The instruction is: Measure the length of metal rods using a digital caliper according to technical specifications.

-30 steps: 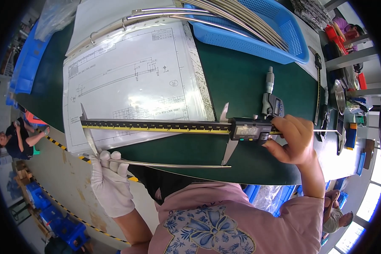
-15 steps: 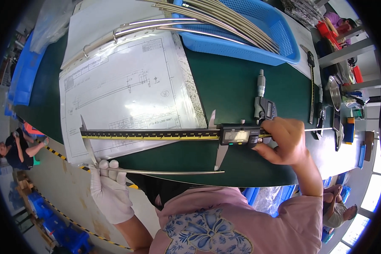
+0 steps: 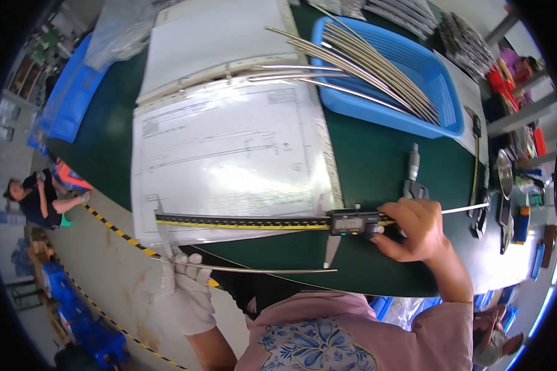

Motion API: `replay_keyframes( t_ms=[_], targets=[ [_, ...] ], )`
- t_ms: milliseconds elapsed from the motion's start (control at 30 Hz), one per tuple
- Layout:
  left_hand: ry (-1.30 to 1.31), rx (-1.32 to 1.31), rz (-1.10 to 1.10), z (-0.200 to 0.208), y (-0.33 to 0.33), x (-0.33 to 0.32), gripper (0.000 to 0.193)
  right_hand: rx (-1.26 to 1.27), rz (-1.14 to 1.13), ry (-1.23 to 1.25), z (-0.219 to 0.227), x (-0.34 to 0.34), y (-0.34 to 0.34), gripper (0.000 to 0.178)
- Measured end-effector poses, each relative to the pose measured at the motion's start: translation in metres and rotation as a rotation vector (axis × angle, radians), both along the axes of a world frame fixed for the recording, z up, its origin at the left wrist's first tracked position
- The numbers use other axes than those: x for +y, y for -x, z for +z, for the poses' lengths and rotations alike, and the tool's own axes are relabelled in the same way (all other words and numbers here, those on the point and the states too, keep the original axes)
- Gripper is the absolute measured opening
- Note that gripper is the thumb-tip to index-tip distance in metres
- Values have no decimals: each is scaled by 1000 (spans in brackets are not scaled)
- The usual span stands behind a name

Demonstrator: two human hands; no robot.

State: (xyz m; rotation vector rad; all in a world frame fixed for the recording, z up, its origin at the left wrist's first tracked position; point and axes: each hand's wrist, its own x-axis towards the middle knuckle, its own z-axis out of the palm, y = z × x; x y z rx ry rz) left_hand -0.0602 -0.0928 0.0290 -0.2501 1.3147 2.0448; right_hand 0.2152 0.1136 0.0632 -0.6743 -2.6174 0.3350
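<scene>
My left hand (image 3: 189, 294), in a white glove, pinches a thin metal rod (image 3: 272, 271) near its left end. The rod lies roughly level, and its right part extends over the table's near edge. Just beyond it stretches a long digital caliper (image 3: 260, 222), its scale roughly parallel to the rod. One caliper jaw comes down at my gloved fingers; the other jaw's tip is close to the rod's right end, and contact cannot be made out. My bare right hand (image 3: 411, 232) grips the caliper's slider at the display, thumb underneath and fingers above.
A binder with a technical drawing (image 3: 229, 136) in a clear sleeve lies under the caliper's left part. Several rods (image 3: 377, 71) rest in a blue basket (image 3: 439, 128) beyond. A micrometer (image 3: 413, 164) stands behind my right hand. More measuring tools (image 3: 504, 191) sit at the right.
The view has shifted, so table and tools appear lower and farther right. Both hands keep their holds on rod and caliper. The left glove has turned slightly, and the rod's left end now shows past it.
</scene>
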Motion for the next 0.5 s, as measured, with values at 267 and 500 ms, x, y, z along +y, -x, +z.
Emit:
replay_keyframes(
  t_ms=[267,500],
  targets=[
    [-167,-116,-4,-10,0,-8,28,-11,31,20,-8,6,10,30],
    [-148,-113,-4,-11,4,-3,24,-28,33,23,-11,8,17,30]
  ],
)
